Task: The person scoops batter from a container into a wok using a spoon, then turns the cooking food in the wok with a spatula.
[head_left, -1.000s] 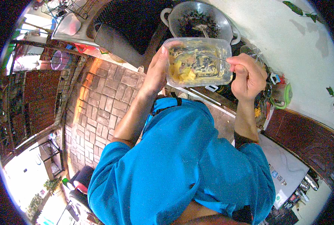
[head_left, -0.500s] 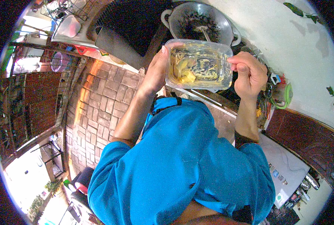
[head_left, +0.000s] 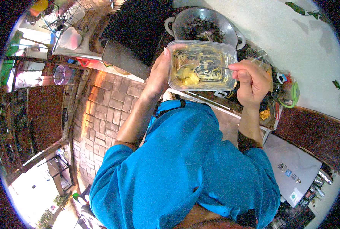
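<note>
Gripping a smeared, seemingly near-empty tub (head_left: 215, 87) is the left hand (head_left: 159, 74), while the right hand (head_left: 252, 79) is pinching a utensil (head_left: 224, 67), yellow mush (head_left: 191, 79) remaining.

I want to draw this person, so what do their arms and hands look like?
The left hand and right hand are bare, with no gloves or watch showing. The arms have bright blue, loose short sleeves that end near the elbows, with no pattern that I can see. Part of the left hand is hidden, so I can't tell about rings there.
</note>
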A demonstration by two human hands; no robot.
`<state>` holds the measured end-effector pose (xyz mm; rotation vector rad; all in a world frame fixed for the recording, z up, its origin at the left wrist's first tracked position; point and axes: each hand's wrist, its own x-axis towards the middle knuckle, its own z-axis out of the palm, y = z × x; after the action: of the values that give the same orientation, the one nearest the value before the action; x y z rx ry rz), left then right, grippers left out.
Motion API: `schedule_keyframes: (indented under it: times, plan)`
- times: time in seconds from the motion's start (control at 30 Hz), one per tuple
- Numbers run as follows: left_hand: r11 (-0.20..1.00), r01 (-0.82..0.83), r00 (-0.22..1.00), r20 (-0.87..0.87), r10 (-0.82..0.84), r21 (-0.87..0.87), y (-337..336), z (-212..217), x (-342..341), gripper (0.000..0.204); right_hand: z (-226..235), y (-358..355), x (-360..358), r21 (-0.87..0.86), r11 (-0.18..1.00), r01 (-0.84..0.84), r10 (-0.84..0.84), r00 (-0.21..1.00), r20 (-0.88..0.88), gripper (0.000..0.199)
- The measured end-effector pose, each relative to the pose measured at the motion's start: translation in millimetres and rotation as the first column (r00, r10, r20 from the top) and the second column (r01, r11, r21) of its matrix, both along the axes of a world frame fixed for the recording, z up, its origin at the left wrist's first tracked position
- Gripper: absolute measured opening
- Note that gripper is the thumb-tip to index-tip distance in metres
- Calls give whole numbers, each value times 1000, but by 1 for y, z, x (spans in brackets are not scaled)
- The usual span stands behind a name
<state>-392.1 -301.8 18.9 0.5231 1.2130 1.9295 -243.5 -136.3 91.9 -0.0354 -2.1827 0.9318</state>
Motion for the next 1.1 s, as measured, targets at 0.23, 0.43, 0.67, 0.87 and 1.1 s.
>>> schedule_keyframes:
  times: [0.23, 0.43, 0.67, 0.87, 1.1]
  plan:
    - [999, 52, 999, 16, -52, 13, 3, -5, -9, 62, 2, -18, 18, -46, 983, 177, -178, 984, -23, 20]
    - [993, 98, 988, 116, -106, 70, 2, -4, -15, 62, -4, -35, 17, 47, 971, 235, -235, 972, -8, 22]
    - [993, 85, 990, 108, -94, 82, 4, 1, -22, 63, -7, -35, 15, 107, 977, 185, -174, 979, -107, 31]
    - [997, 34, 994, 103, -41, 75, 18, 1, -6, 64, 3, -29, 34, -114, 971, 209, -221, 970, -106, 33]
    - [996, -49, 985, 167, 37, 73, 35, 10, 40, 62, 1, 7, 67, 155, 981, 119, -102, 988, -115, 26]
